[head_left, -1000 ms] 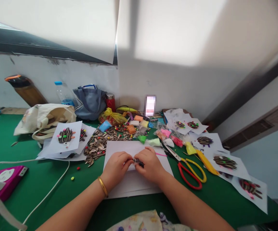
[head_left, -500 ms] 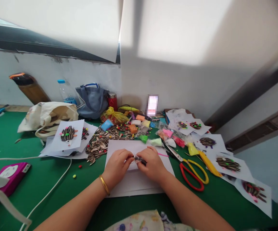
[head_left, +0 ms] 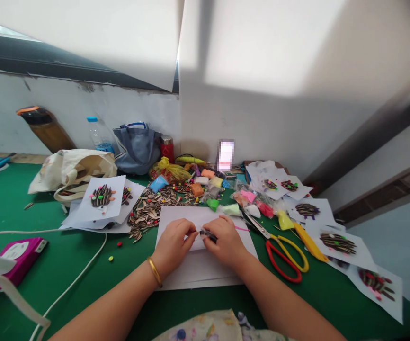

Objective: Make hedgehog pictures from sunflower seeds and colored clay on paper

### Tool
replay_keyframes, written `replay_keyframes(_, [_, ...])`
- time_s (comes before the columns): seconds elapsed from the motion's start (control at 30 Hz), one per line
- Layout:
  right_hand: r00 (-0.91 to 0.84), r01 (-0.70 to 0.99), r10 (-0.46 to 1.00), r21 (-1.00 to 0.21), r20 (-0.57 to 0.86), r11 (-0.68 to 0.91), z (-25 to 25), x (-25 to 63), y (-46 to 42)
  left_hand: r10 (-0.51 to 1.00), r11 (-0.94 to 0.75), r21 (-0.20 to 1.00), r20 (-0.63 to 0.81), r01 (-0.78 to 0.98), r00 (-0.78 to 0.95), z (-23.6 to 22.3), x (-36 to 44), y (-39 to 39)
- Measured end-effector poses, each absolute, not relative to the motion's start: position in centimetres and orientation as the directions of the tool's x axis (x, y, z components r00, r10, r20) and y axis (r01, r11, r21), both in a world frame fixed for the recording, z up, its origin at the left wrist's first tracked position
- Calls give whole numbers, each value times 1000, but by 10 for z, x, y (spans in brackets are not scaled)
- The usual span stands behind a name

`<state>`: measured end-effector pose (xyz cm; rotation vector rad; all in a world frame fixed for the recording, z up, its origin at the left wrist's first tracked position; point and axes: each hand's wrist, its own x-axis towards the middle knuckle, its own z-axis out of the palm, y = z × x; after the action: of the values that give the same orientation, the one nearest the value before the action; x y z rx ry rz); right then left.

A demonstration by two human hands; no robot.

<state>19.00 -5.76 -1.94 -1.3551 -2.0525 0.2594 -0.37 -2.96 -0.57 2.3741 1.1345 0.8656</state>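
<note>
My left hand (head_left: 173,245) and my right hand (head_left: 225,241) meet over a stack of white paper (head_left: 205,270) on the green table (head_left: 66,265). Both have their fingers pinched together around a small dark object (head_left: 206,233) between them; it is too small to name. A gold bangle (head_left: 154,271) circles my left wrist. A pile of striped sunflower seeds (head_left: 148,213) lies just beyond the paper to the left. Small packets of coloured clay (head_left: 208,187) are scattered beyond it.
Red-and-yellow scissors (head_left: 285,258) lie right of the paper. Paper sheets with seed hedgehogs (head_left: 103,203) sit at left and along the right edge (head_left: 334,242). Bags (head_left: 136,149), bottles (head_left: 96,135) and a red flask stand at the wall. A white cable (head_left: 70,284) and pink box (head_left: 15,255) lie left.
Both hands stay pinched on the small dark object over the paper; only their fingers shift slightly. The view has drifted a little to the left.
</note>
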Motion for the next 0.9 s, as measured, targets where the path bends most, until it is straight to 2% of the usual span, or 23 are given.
replay_keyframes(0.1, [-206, 766, 885, -494, 417, 411, -21, 193, -56, 809, -588, 601, 430, 541, 401, -5, -5, -29])
replay_keyframes(0.23, [-173, 798, 878, -460, 446, 390, -20, 200, -51, 856, -517, 707, 423, 483, 298, -4, -5, -27])
replay_keyframes(0.4, [-138, 883, 872, -341, 470, 324, -8, 222, -25, 889, -458, 759, 394, 464, 232, -6, -5, -26])
replay_keyframes(0.63, [-49, 979, 901, -157, 431, 128, 0, 250, 23, 883, -468, 760, 398, 450, 248, -6, -8, -27])
replay_keyframes(0.73, [-46, 981, 912, -156, 407, 119, -1, 250, 28, 888, -459, 771, 389, 441, 245, -5, -8, -27])
replay_keyframes(0.9, [-106, 950, 924, -236, 368, 203, 2, 235, 6, 902, -429, 803, 363, 414, 232, -5, -6, -27])
